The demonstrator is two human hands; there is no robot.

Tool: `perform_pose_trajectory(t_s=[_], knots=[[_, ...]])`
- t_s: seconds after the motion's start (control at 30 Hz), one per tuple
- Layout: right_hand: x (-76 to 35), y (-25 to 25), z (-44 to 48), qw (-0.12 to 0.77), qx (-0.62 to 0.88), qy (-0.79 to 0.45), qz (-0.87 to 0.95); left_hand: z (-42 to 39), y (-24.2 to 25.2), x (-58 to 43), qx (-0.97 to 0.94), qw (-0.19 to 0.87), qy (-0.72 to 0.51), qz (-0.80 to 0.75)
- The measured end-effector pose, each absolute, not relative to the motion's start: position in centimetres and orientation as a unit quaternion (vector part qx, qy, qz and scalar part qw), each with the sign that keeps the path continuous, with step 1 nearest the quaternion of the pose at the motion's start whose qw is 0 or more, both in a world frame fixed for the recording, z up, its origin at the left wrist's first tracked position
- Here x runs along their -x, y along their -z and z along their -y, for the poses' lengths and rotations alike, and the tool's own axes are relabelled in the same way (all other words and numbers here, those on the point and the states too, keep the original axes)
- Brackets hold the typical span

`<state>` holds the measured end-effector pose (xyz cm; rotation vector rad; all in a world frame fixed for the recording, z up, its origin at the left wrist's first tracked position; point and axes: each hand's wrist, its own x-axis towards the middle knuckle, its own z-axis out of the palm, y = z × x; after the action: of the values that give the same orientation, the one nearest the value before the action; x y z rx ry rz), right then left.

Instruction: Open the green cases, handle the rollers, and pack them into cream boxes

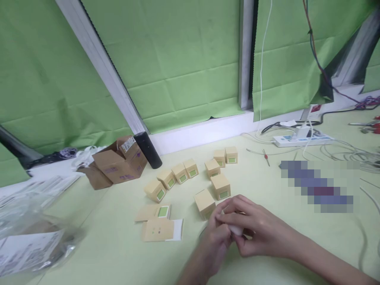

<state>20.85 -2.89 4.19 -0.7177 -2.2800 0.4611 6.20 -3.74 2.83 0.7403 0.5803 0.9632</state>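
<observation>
Both hands meet low in the view, right of centre, around a small white object (236,229) with a smooth rounded edge. Fingers cover most of it, so its kind does not show. My left hand (218,237) is closed on its left side, and my right hand (252,225) pinches it from the right. Just beyond the fingers stands a small tan cardboard box (204,202) with a green label, and another tan box (221,186) is behind it. Left of the hands lie a flat tan carton (157,230) with a white flap and a second flat carton (151,213).
Several more small boxes (181,173) stand in a curve farther back. A black cylinder (148,150) leans by an opened brown carton (118,162). Plastic bags (38,237) lie at left. A white power strip (303,138), loose cables and a red-handled tool (266,158) are at right.
</observation>
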Motion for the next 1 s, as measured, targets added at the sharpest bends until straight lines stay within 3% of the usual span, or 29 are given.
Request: perform_pose_trajectory(t_s=[0.4, 0.53, 0.73, 1.0], knots=[[-22.1, -6.2, 2.8, 0.24, 0.294, -0.201, 0.903, 3.3, -3.6, -5.4, -0.377, 0.804, -0.401, -0.226], [-22.4, -6.4, 2.9, 0.274, 0.286, -0.224, 0.89, 3.3, -3.4, -5.3, -0.357, 0.817, -0.413, -0.185], [-23.0, -5.8, 2.6, 0.341, 0.305, -0.281, 0.843, 3.4, -3.5, -5.2, -0.393, 0.751, -0.446, -0.289], [-22.8, -3.9, 1.8, 0.408, 0.296, -0.163, 0.848, 3.5, -3.2, -5.5, -0.433, 0.69, -0.48, -0.325]])
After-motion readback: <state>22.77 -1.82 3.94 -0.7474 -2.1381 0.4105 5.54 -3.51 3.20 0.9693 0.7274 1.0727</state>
